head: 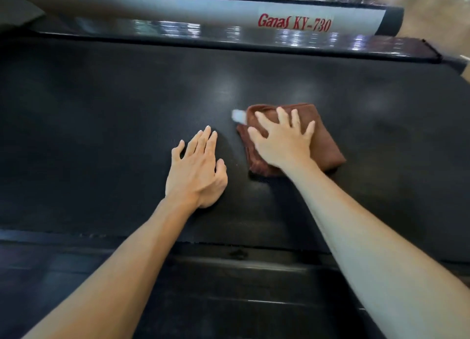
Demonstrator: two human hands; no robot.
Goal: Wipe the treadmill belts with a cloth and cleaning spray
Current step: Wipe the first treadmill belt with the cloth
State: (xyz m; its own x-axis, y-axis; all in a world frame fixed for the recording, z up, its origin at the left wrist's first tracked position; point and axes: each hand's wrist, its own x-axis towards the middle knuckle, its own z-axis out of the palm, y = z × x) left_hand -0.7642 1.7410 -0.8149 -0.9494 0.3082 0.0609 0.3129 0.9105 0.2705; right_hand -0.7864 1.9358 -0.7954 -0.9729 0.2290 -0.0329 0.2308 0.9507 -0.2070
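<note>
I have my right hand (pixel 282 140) spread flat on the brown cloth (pixel 328 145), fingers (pixel 295 118) straight and fanned, pressing down rather than gripping it. The cloth is folded into a thick pad and lies on the black belt (pixel 101 109), a little right of its middle. A small white tag or patch (pixel 238 115) peeks out at the cloth's far left corner; I cannot tell what it is. My left hand (pixel 197 168) rests palm-down on the bare belt just beside the cloth, fingers straight and relaxed, holding nothing; I judge it is only bracing my weight.

No spray bottle shows in this view, so I cannot say where it is. The far side rail (pixel 178 10), with its red lettering, runs across the top, and the near edge of the belt lies under my forearms.

The step in hand looks like the wipe itself. To do it well I would keep the palm flat so the whole pad bears on the belt, push in long overlapping strokes from rail to rail, and keep the folds from rolling up under the fingers. The left hand should stay off any freshly wiped patch.
</note>
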